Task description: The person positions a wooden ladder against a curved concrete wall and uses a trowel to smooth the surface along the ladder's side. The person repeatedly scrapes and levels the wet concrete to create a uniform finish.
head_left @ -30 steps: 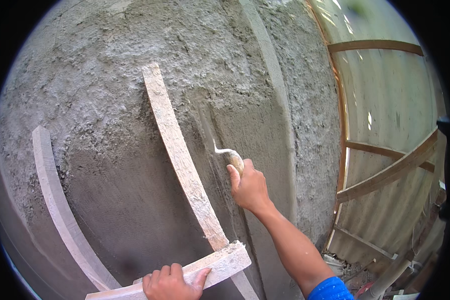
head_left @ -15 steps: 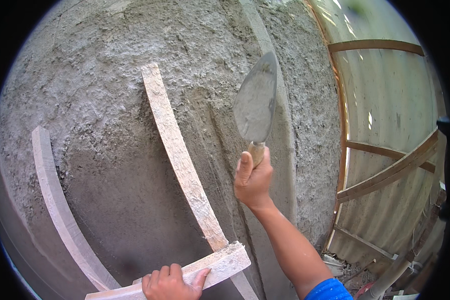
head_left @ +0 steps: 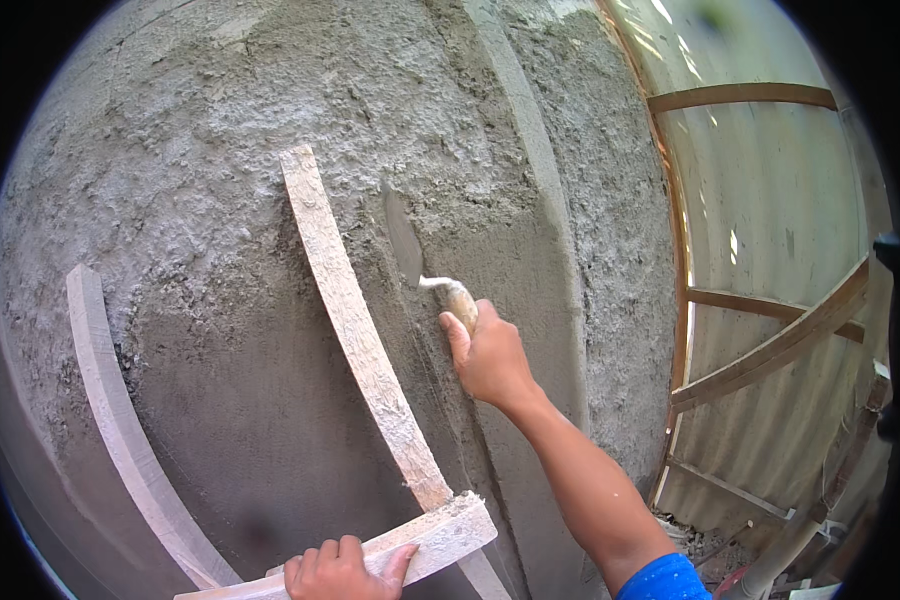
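My right hand [head_left: 492,358] is closed round the wooden handle of a pointed masonry trowel [head_left: 403,238]. The blade is turned nearly edge-on at the grey plastered wall [head_left: 260,370], just right of an upright wooden board [head_left: 342,290]; whether it touches the wall all along I cannot tell. At the lower edge, my left hand [head_left: 342,572] wraps its fingers and thumb over a mortar-crusted wooden crosspiece [head_left: 455,537], which meets the foot of that board. The crosspiece's left end is partly cut off by the frame.
Another wooden board [head_left: 120,400] curves up at the left. A smooth raised mortar band [head_left: 555,200] runs down the wall on the right. Beyond it stand corrugated sheets [head_left: 750,210] with wooden battens [head_left: 770,362]. Rubble and a pole [head_left: 785,555] are at lower right.
My right hand has moved left and turned the trowel from flat, face showing, to edge-on against the wall. The wall beside the mortar band now looks smoother. My left hand keeps its grip.
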### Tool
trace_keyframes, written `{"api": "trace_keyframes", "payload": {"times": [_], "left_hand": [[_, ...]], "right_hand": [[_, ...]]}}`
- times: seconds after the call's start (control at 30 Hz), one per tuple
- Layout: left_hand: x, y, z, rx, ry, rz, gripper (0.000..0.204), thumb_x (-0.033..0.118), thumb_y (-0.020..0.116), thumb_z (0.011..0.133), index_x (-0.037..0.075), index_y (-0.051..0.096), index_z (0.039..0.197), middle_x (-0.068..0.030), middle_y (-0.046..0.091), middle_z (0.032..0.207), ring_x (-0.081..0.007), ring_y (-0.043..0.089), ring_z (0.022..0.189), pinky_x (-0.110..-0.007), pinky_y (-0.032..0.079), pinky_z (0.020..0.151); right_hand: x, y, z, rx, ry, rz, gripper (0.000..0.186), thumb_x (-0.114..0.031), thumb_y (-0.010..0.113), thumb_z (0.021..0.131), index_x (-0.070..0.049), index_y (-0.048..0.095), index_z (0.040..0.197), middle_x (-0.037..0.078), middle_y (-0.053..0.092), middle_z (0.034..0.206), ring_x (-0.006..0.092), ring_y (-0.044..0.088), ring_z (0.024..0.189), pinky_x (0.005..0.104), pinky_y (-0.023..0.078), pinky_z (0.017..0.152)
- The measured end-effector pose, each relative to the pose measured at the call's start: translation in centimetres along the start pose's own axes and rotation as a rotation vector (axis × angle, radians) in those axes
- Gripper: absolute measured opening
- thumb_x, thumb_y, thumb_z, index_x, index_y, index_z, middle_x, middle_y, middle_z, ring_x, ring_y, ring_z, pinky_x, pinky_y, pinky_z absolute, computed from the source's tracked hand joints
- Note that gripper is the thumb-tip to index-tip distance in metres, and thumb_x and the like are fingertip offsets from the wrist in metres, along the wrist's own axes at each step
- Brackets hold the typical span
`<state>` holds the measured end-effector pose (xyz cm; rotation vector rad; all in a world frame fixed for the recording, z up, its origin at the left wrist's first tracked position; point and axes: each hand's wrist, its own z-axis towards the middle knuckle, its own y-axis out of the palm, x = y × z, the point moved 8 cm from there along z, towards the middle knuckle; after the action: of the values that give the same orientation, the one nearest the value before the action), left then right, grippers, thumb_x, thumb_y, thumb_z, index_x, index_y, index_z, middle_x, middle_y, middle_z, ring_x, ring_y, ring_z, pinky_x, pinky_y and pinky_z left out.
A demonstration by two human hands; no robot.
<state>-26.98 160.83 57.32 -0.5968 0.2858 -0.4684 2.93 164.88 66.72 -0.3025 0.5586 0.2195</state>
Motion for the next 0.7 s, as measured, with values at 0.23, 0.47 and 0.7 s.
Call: {"api": "trace_keyframes", "payload": {"times": [0.23,0.47,0.7], "left_hand": [[0.2,-0.1,0.0,0.014,0.007,-0.005,0.056,0.059,0.081,0.069,0.007,0.059,0.064,-0.0107,0.057,0.062,-0.0323,0.057,0.062,-0.044,0.038,0.068],[0.2,-0.1,0.1,0.012,-0.004,-0.010,0.056,0.059,0.080,0.070,0.007,0.058,0.065,-0.0106,0.057,0.063,-0.0325,0.056,0.063,-0.044,0.038,0.068],[0.3,-0.1,0.2,0.007,-0.003,-0.004,0.055,0.058,0.081,0.069,0.007,0.058,0.065,-0.0101,0.056,0.063,-0.0325,0.056,0.064,-0.044,0.038,0.068]], "right_hand": [[0.5,1.5,-0.2,-0.196,0.147,-0.026,0.044,-0.039,0.057,0.102,0.004,0.052,0.107,0.035,0.068,0.088,0.0538,0.067,0.087,0.0575,0.052,0.077],[1.0,-0.5,-0.2,0.153,0.025,0.515,0.044,-0.039,0.059,0.101,0.005,0.054,0.103,0.034,0.068,0.088,0.0544,0.066,0.080,0.0574,0.052,0.074],[1.3,0.2,-1.7,-0.076,0.088,0.228,0.050,-0.049,0.048,0.106,0.001,0.051,0.102,0.018,0.061,0.072,0.0317,0.063,0.068,0.0445,0.050,0.065]]}}
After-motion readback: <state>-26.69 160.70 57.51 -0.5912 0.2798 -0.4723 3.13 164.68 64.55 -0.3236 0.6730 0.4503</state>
